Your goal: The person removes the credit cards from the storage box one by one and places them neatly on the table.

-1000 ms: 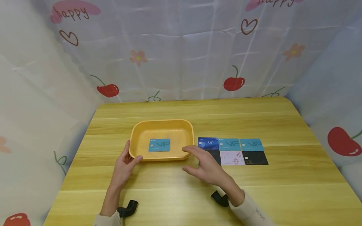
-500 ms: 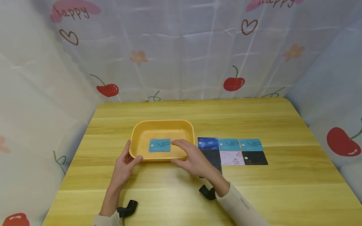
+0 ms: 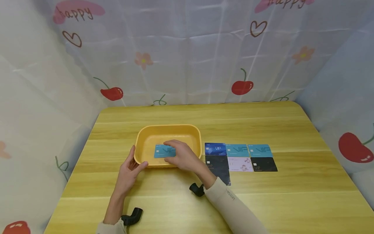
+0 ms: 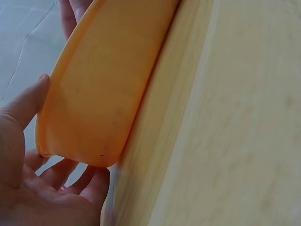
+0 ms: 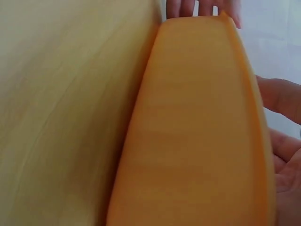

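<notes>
A yellow plastic tray (image 3: 140, 143) sits on the wooden table, with a light-blue VIP card (image 3: 160, 151) lying flat inside it. My left hand (image 3: 128, 170) holds the tray's left front corner. In the left wrist view its thumb lies at the rim and its fingers (image 4: 61, 174) bend along the end wall. My right hand (image 3: 184, 156) reaches over the tray's front right side. Its thumb and forefinger are spread apart at the card's near and far edges, covering the card's right end. The tray wall (image 5: 197, 117) blocks the card from the right wrist view.
Right of the tray, several cards lie edge to edge in two rows: a dark blue card (image 3: 215, 149), light-blue cards (image 3: 237, 150), a pink floral card (image 3: 240, 164) and black cards (image 3: 264, 164). A dark card (image 3: 219, 172) extends nearest the front. Printed curtains (image 3: 187, 65) surround the table.
My right hand has moved left from the tray's right rim to over the light-blue card, uncovering the dark cards beside the tray. My left hand and the tray stay in place.
</notes>
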Tool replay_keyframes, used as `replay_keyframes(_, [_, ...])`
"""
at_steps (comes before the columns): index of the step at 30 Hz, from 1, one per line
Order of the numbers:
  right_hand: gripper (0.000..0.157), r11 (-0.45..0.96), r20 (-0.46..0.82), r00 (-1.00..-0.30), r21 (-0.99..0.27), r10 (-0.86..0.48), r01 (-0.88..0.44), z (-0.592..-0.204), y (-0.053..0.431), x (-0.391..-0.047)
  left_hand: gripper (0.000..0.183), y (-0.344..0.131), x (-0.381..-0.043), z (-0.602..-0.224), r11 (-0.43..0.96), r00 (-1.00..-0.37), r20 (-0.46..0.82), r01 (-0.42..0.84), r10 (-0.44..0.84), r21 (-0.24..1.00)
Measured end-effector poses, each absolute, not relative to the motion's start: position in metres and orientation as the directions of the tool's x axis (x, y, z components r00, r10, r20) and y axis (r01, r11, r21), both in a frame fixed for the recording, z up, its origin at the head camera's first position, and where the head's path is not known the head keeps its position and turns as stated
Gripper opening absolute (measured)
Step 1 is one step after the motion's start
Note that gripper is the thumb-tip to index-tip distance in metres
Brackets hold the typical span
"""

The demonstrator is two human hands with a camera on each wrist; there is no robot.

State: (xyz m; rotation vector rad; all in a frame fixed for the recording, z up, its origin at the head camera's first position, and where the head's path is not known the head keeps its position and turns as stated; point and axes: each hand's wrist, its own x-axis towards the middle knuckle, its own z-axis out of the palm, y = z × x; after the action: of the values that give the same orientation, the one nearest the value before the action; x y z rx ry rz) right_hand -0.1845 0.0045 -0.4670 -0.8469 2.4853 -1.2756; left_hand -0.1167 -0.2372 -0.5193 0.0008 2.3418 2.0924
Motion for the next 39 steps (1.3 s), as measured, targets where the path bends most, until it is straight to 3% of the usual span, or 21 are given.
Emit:
replay_keyframes(33, [0.058,0.614,-0.126,-0.825,-0.731,-0.551,-0.299,-0.49,-0.036,-0.215,0.087,-0.239,-0.115,-0.519,0.132,-1.0,-0.01,-0.01,0.0,0.991])
replay_keyframes(39, [0.059,0.654,-0.122,-0.826,-0.678,-0.551,-0.336,-0.49,-0.036,-0.218,0.089,-0.238,-0.117,-0.52,0.122,-1.0,0.004,0.004,0.003,0.993])
